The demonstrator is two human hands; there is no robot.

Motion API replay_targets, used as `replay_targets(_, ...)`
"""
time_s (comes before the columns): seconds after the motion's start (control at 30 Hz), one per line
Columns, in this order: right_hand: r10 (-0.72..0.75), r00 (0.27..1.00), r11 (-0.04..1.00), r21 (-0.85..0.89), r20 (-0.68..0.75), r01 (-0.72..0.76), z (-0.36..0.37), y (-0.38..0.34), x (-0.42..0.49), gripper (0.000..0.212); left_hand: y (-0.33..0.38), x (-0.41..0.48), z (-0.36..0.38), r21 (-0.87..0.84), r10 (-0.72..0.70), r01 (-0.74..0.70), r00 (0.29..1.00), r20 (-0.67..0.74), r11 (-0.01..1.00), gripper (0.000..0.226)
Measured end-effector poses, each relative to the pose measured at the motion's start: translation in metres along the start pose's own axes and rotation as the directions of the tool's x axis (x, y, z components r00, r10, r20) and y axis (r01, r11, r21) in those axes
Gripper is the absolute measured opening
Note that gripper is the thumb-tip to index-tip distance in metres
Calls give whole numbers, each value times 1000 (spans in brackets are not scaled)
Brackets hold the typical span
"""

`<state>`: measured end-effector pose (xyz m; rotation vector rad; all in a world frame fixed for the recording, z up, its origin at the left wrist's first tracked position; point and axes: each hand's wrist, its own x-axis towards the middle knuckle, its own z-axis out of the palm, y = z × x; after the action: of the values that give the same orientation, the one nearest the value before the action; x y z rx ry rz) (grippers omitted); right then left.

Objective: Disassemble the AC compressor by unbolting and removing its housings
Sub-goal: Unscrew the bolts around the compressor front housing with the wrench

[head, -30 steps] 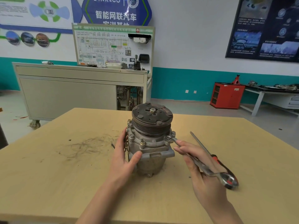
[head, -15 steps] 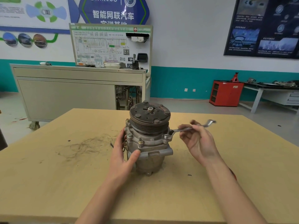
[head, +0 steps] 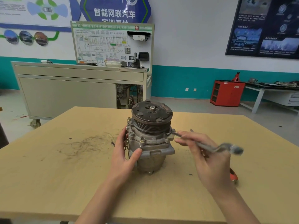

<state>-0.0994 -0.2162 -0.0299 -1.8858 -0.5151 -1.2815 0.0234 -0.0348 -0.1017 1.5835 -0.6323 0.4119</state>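
Note:
The AC compressor (head: pixel 150 143) stands upright in the middle of the wooden table (head: pixel 48 175), its dark pulley on top and several bolts around the housing flange. My left hand (head: pixel 124 157) grips its left side, thumb across the front. My right hand (head: pixel 205 157) holds a silver wrench (head: pixel 210 147) whose open end sits on a bolt (head: pixel 172 131) at the flange's right side. The wrench's far end is blurred and points right.
A red-handled screwdriver (head: pixel 233 175) lies on the table behind my right hand, mostly hidden. Dark scuff marks (head: pixel 84 144) stain the table left of the compressor. A grey cabinet (head: pixel 72 89) stands beyond the table, a red cabinet (head: pixel 226 92) at the far right.
My right hand swung the wrench handle away from me and then back toward me and to the right, its head staying on the right-side bolt. My left hand kept its grip on the compressor.

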Motion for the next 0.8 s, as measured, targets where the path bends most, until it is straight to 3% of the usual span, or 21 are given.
replay_targets(0.1,-120,991,988,-89,68,125,5,-6,-14,36,0,0,0,0,5,-5,1000,-1,1000,72)
replay_targets(0.2,-257,964,931,-249,67,266,13,-5,-26,28,1,0,0,-3,10,-10,1000,-1,1000,72)
replay_targets(0.3,-261,965,942,-217,2,255,15,0,-30,26,3,-1,0,-2,6,-6,1000,1,1000,71)
replay_targets(0.37,-127,988,992,-39,-90,124,17,3,-32,22,3,-1,0,-7,0,0,1000,4,1000,70)
replay_targets(0.43,137,975,958,276,-177,-85,22,8,-31,23,3,-2,-1,-9,-8,8,1000,3,1000,70)
replay_targets(0.53,503,850,682,677,-158,-277,20,23,-12,20,2,-1,0,0,4,-4,1000,-4,1000,69)
replay_targets(0.7,705,689,309,802,168,-512,7,52,26,24,1,-1,1,0,-13,13,1000,-10,1000,71)
replay_targets(0.8,742,643,258,803,191,-537,8,55,32,27,0,-1,0,0,-18,18,1000,-9,1000,72)
